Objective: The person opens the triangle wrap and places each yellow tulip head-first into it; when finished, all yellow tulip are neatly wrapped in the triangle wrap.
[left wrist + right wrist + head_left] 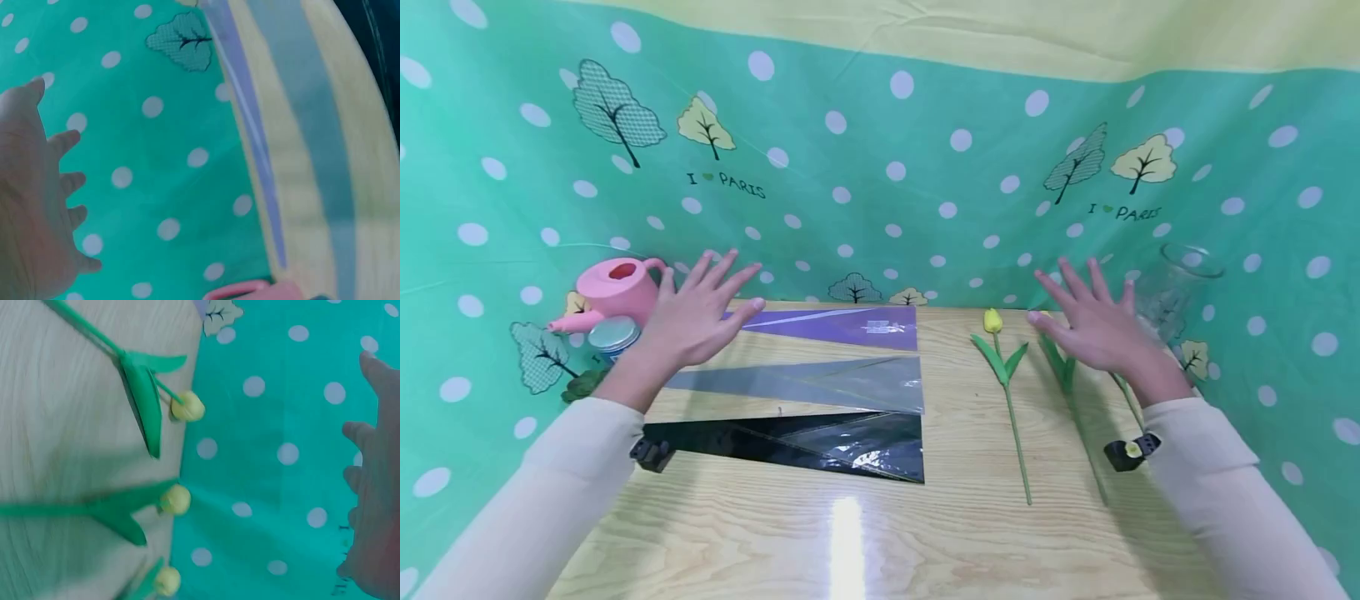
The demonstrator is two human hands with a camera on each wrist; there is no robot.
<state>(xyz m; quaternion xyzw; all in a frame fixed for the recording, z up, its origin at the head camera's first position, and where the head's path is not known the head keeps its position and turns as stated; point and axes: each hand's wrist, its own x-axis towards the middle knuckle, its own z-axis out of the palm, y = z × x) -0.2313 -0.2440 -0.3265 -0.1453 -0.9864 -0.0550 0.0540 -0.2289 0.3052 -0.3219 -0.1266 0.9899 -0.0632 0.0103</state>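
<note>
Above the table's far edge, left hand (688, 317) and right hand (1093, 325) hover, fingers spread wide, holding nothing. At right of centre lie yellow tulips (1004, 367); a stem is best pinched mid-length, judging by the floppy leaves.

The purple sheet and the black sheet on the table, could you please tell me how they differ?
The purple sheet lies farthest back, against the dotted backdrop; the black sheet lies nearest the person, with a grey sheet between them. The purple one looks matte with a pale streak, while the black one is glossy and shows wrinkled reflections. Both lie flat on the wooden table, tapering leftward, untouched by either hand.
</note>
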